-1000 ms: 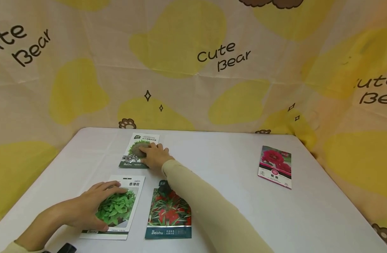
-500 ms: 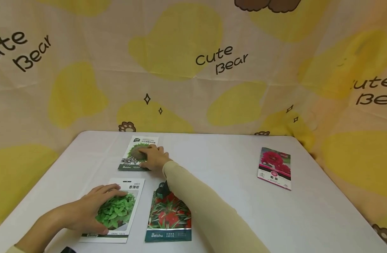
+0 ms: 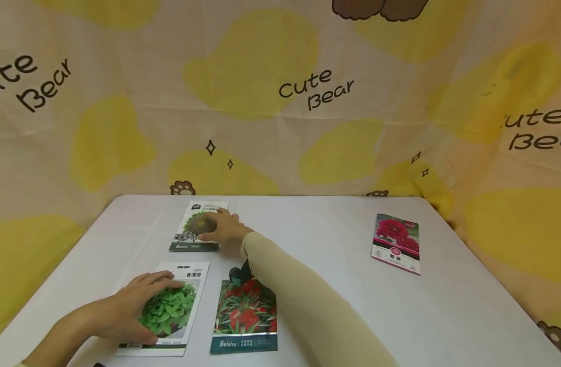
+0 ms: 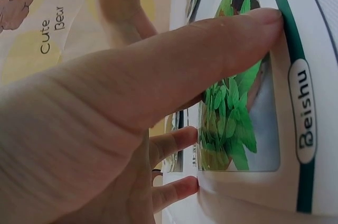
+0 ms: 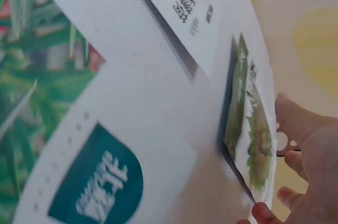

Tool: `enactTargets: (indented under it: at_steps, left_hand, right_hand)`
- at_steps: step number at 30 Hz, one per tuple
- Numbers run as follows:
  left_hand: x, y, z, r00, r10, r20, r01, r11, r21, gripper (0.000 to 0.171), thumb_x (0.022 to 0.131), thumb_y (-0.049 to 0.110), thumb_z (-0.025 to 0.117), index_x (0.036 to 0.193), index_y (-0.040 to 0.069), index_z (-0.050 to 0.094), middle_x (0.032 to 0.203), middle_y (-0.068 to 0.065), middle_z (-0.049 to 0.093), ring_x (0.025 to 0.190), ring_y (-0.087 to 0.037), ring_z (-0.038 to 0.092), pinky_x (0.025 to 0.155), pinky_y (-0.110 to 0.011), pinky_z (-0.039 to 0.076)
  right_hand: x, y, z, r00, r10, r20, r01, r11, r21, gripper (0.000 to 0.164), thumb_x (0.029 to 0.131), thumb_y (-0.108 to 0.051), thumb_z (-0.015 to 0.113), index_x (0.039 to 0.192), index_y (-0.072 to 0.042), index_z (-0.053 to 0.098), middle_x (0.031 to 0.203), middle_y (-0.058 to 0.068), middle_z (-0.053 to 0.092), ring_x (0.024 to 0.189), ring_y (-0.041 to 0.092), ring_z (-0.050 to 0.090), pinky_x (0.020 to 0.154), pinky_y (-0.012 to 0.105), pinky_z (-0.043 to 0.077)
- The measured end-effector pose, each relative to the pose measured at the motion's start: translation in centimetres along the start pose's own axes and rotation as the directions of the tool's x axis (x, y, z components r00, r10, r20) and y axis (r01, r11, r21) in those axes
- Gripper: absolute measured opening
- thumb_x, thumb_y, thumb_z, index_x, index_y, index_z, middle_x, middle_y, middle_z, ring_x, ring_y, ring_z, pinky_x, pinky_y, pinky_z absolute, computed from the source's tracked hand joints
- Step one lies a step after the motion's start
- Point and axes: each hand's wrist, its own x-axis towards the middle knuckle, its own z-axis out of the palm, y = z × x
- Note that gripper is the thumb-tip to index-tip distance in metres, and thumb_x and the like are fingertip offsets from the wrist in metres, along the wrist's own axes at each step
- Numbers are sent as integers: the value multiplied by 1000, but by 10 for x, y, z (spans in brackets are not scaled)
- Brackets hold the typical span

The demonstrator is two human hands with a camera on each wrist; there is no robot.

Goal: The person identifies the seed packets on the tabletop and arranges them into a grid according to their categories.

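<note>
My left hand (image 3: 129, 311) lies over a white mint seed packet (image 3: 172, 308) at the front left. In the left wrist view its thumb stretches across the green-leaf picture, with the tip near the dark green Beishu strip, and two fingertips (image 4: 187, 137) touch the far side. At the back left, my right hand (image 3: 227, 229) covers the right part of another Beishu packet (image 3: 193, 246), which shows a round grey-green picture. Seen from the right wrist, thumb and fingers are spread, one fingertip (image 5: 264, 213) is right at the packet's corner, and a shadow runs along the packet's edge.
A red-flower Beishu packet (image 3: 243, 316) lies beneath my right forearm, its top partly hidden by a dark wrist device (image 3: 240, 275). Further right on the white table (image 3: 326, 244) is a pink-flower packet (image 3: 396, 244). A patterned curtain (image 3: 243, 61) hangs behind.
My right thumb and index finger have spread slightly over the back packet. My left hand stays on the mint packet. The head view has tilted up a little.
</note>
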Motion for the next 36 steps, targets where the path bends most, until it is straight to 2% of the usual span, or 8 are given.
enactTargets:
  at_steps: [9,16,26,36]
  left_hand:
    - [-3,-3,5,1000,7,6,-7,1000,0,94,66,38,91,148,28,46,158,-23,34,139,-56,29,91,-76,40]
    - [-2,-3,5,999,48,-18,-48,999,5,93,67,40,91,147,29,46,157,-23,34,138,-56,31,90,-75,41]
    - [-1,-2,3,999,34,-23,-34,999,15,94,65,40,91,147,30,46,157,-22,35,139,-55,30,91,-74,41]
    - [0,-1,2,999,41,-19,-40,999,8,93,67,34,91,147,25,46,158,-23,33,138,-56,30,90,-74,42]
  right_hand:
    - [-11,15,-10,997,-72,16,71,997,30,72,97,-48,62,159,-27,32,168,14,23,153,39,26,121,52,30]
    - [-29,31,-25,989,-149,13,147,983,106,71,98,-43,63,159,-23,34,166,14,28,155,36,23,123,55,26]
    - [-68,58,-38,963,-268,-41,267,964,-16,64,99,-39,64,154,-15,43,157,14,42,147,33,36,119,52,29]
    - [-113,82,-42,954,-284,-94,279,959,-54,63,96,-39,68,152,-18,47,158,18,39,143,37,36,115,58,33]
